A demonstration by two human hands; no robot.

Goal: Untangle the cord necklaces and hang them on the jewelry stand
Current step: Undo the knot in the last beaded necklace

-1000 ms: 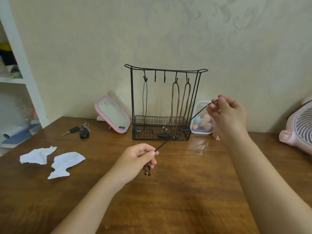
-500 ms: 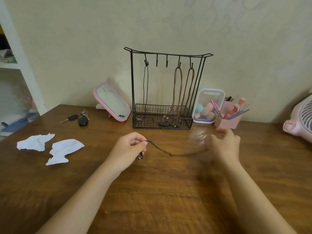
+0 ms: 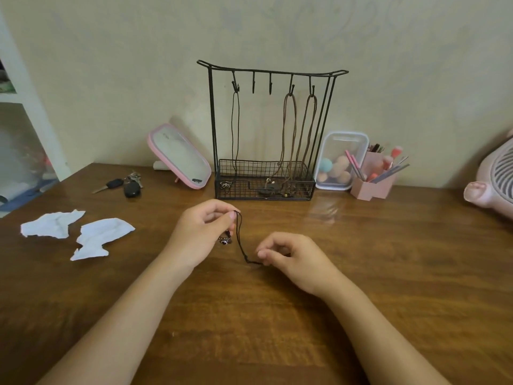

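A thin dark cord necklace [image 3: 241, 240] with a small beaded pendant [image 3: 225, 240] droops between my hands above the wooden table [image 3: 388, 273]. My left hand [image 3: 202, 234] pinches one end of it near the pendant. The other end is pinched by my right hand [image 3: 288, 258], low over the tabletop. Behind them the black wire jewelry stand [image 3: 268, 129] stands against the wall. On its hooks hang a black cord necklace [image 3: 236, 129] at the left and two brown cord necklaces [image 3: 287, 134] [image 3: 309, 129] at the right, their ends in the stand's basket.
A pink-framed mirror [image 3: 180, 157] and a bunch of keys [image 3: 125, 184] lie left of the stand, with two torn papers [image 3: 80, 232] nearer. To its right are a clear box of sponges [image 3: 341, 162], a pink brush holder [image 3: 374, 182] and a pink fan [image 3: 494, 179]. White shelves [image 3: 30, 112] stand at far left.
My right hand came down from beside the stand to just above the table and closer to my left hand. The cord went from taut to a slack droop.
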